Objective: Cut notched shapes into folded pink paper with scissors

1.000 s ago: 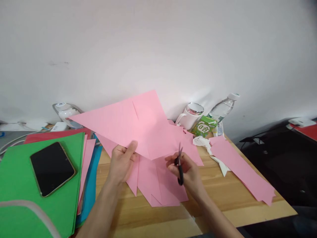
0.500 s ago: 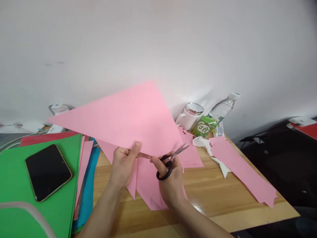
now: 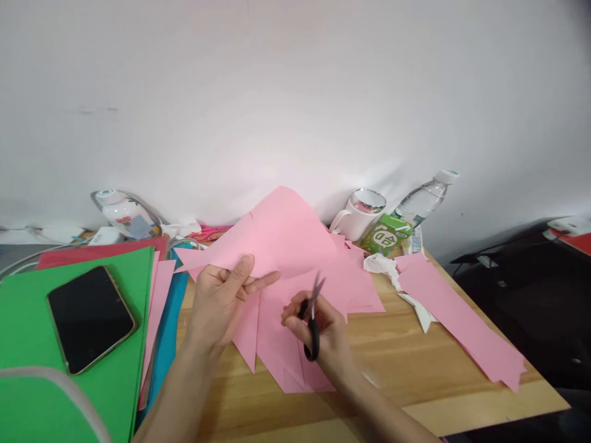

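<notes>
A large sheet of pink paper (image 3: 289,231) is pinched between the thumb and fingers of my left hand (image 3: 219,301), its far edge curving up in front of the wall. My right hand (image 3: 325,332) grips a pair of black-handled scissors (image 3: 313,329), with the blades pointing up and away from me. The right hand is just right of the left and no longer touches the sheet's edge. Beneath both hands lie more pink paper pieces (image 3: 281,363) on the wooden table (image 3: 388,344).
On the left, a phone (image 3: 92,320) lies on a green folder (image 3: 28,320). Behind are a white-capped bottle (image 3: 129,215), a white mug (image 3: 357,215), a green box (image 3: 386,235) and a water bottle (image 3: 425,197). Long pink strips (image 3: 462,326) lie near the table's right edge.
My right hand has let go of the sheet's edge and moved slightly down, turning the scissors more upright. The sheet has dropped and swung, its left corner coming in. My left hand shifted slightly left.
</notes>
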Tool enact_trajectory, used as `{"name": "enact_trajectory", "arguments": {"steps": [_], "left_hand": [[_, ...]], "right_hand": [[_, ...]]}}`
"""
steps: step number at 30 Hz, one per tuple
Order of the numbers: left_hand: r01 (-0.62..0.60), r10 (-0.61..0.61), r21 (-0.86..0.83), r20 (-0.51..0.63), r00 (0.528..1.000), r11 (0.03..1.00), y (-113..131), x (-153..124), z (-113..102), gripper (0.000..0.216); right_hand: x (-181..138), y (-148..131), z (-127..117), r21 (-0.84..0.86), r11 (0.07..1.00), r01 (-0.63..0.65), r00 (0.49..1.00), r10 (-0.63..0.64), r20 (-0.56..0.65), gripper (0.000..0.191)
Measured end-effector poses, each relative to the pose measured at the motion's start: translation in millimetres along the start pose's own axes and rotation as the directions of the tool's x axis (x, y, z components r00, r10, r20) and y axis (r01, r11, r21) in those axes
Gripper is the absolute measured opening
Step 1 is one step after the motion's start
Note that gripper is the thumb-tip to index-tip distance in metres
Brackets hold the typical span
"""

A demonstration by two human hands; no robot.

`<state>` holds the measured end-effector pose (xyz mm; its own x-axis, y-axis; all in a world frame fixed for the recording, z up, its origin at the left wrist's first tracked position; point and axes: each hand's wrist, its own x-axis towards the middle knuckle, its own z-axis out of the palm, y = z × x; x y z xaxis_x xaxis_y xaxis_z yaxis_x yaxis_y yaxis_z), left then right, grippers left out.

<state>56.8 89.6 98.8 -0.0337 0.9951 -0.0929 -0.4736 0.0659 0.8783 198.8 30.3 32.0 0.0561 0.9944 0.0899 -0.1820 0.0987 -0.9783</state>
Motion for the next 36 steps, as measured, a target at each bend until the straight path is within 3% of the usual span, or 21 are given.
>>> {"name": "enact_trajectory", "arguments": {"steps": [2,6,9,12,15,19,29,36], "left_hand": [[-0.010,0.008,0.069,0.018,1.000,0.998,5.0,-1.8,0.2,0.028],[-0.113,0.110,0.270,0.026,0.994,0.956,5.1,0.6,-1.3,0.031],[-0.132,0.130,0.249,0.027,0.991,0.959,-1.9,6.7,-1.4,0.034],[-0.100,0.102,0.163,-0.001,0.995,0.981,-8.9,11.9,-1.5,0.023],[-0.068,0.077,0.154,-0.054,0.996,0.986,-13.9,14.7,-4.0,0.015],[-0.027,0.040,0.192,-0.063,0.997,0.981,-17.7,15.3,-6.6,0.021],[0.023,-0.016,0.405,-0.021,1.000,0.914,-19.9,8.7,-0.8,0.014],[0.011,-0.003,0.411,-0.021,1.000,0.912,-21.7,8.3,1.1,0.015]], "right_hand": [[-1.7,-2.5,-6.9,-0.089,0.996,0.011,0.987,0.003,0.162,0.024],[2.8,-9.2,-10.5,-0.202,0.979,0.019,0.962,0.037,0.272,0.034],[8.4,-11.4,-8.5,-0.176,0.984,-0.014,0.937,0.074,0.340,0.032],[12.0,-9.3,-7.9,-0.084,0.993,-0.087,0.910,0.113,0.400,0.025],[13.9,-4.5,-9.9,-0.009,0.987,-0.159,0.897,0.149,0.416,0.029],[15.7,-1.5,-15.0,0.027,0.970,-0.242,0.878,0.207,0.433,0.034],[14.1,-6.0,-21.9,0.079,0.957,-0.277,0.862,0.212,0.460,0.038],[14.0,-5.5,-22.4,0.072,0.951,-0.300,0.865,0.239,0.442,0.039]]}}
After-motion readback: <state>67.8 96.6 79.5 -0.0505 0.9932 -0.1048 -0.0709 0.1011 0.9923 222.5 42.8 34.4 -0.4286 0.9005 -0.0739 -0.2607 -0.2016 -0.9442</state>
